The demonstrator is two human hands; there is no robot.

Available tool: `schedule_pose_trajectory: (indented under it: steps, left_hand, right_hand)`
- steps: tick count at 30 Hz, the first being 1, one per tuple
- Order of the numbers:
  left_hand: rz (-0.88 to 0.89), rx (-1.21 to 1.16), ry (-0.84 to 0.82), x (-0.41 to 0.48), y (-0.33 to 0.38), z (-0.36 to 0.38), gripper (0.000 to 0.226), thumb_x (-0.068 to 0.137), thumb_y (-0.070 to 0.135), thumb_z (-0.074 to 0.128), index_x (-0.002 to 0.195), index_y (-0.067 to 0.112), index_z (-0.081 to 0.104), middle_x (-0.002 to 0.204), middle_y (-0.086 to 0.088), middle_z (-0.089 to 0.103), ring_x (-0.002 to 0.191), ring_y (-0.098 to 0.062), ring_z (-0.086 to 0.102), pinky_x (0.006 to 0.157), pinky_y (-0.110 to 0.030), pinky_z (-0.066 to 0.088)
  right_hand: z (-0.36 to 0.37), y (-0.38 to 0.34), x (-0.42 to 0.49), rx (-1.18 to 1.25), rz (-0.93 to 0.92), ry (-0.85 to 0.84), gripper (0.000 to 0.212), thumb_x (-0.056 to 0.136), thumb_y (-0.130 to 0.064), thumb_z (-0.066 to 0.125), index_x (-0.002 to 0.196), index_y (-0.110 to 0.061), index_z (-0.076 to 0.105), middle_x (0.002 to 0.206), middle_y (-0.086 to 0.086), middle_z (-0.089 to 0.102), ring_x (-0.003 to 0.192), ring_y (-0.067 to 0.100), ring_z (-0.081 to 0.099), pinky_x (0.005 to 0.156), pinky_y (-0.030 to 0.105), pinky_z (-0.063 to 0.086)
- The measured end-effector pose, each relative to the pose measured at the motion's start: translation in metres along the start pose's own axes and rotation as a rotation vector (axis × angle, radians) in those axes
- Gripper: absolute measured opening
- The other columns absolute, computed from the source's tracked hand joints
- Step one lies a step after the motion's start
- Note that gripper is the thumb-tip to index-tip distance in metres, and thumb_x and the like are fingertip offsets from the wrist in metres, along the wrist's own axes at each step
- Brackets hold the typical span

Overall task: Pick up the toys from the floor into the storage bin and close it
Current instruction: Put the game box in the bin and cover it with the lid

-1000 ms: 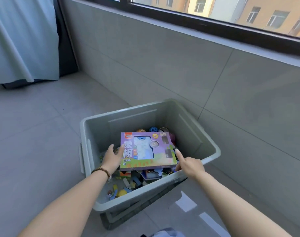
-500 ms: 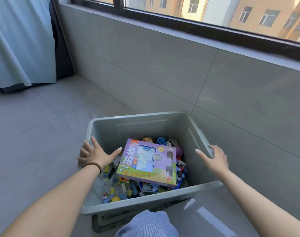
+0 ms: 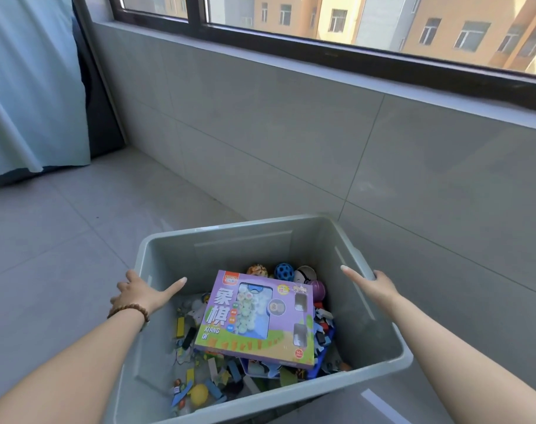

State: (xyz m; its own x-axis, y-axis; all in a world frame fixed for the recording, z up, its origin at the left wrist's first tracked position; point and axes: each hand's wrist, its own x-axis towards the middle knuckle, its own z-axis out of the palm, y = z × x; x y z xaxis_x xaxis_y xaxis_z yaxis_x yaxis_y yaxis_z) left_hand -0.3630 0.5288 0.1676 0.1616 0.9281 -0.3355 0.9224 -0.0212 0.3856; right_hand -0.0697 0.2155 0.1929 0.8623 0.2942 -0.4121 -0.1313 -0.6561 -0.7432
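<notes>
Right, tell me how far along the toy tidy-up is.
Done: the purple game box lies on the small toys inside the storage bin, and the visible floor shows no loose toys. In hand: the left hand and right hand each grip a side rim of the bin. Left: closing it; the bin stands open and no lid is in view.

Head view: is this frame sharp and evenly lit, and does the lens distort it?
Head view: sharp, print on the purple cardboard game box is legible; head view: soft daylight, shaded inside the grey plastic storage bin; head view: the wide-angle lens slightly bows the black window frame.
</notes>
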Motion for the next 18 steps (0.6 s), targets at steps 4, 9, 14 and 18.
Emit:
schedule_pose_trajectory:
  steps: [4, 9, 14, 18]
  left_hand:
    - [-0.010, -0.094, -0.036, 0.007, -0.006, -0.004, 0.122, 0.057, 0.078, 0.065, 0.147, 0.014, 0.011, 0.146, -0.019, 0.026, 0.128, -0.042, 0.036, 0.103, -0.052, 0.035]
    - [0.094, -0.159, -0.032, 0.002, 0.000, -0.015, 0.123, 0.054, 0.080, 0.066, 0.146, 0.015, 0.018, 0.144, -0.017, 0.036, 0.128, -0.039, 0.038, 0.104, -0.052, 0.036]
    - [0.278, -0.201, -0.006, -0.037, 0.054, -0.037, 0.124, 0.042, 0.088, 0.061, 0.139, 0.018, 0.030, 0.131, -0.014, 0.049, 0.118, -0.038, 0.048, 0.098, -0.050, 0.043]
    - [0.446, -0.176, -0.041, -0.096, 0.116, -0.040, 0.126, 0.043, 0.088, 0.062, 0.142, 0.018, 0.027, 0.135, -0.015, 0.043, 0.124, -0.037, 0.043, 0.102, -0.048, 0.040]
  right_hand:
    - [0.001, 0.004, 0.010, 0.101, 0.040, 0.044, 0.085, 0.071, -0.054, 0.072, 0.131, -0.001, 0.046, 0.123, 0.013, 0.054, 0.100, 0.025, 0.050, 0.085, 0.032, 0.039]
    - [-0.019, 0.021, -0.014, 0.108, 0.042, 0.124, 0.092, 0.070, -0.051, 0.075, 0.137, 0.000, 0.038, 0.130, 0.014, 0.050, 0.111, 0.029, 0.051, 0.086, 0.034, 0.038]
    - [-0.080, 0.038, -0.058, 0.158, 0.057, 0.241, 0.077, 0.064, -0.054, 0.078, 0.112, 0.002, 0.054, 0.095, 0.011, 0.057, 0.075, 0.020, 0.052, 0.064, 0.031, 0.039]
    - [-0.149, 0.065, -0.113, 0.214, 0.096, 0.332, 0.069, 0.056, -0.058, 0.080, 0.094, -0.006, 0.055, 0.072, 0.001, 0.043, 0.059, 0.014, 0.040, 0.052, 0.028, 0.031]
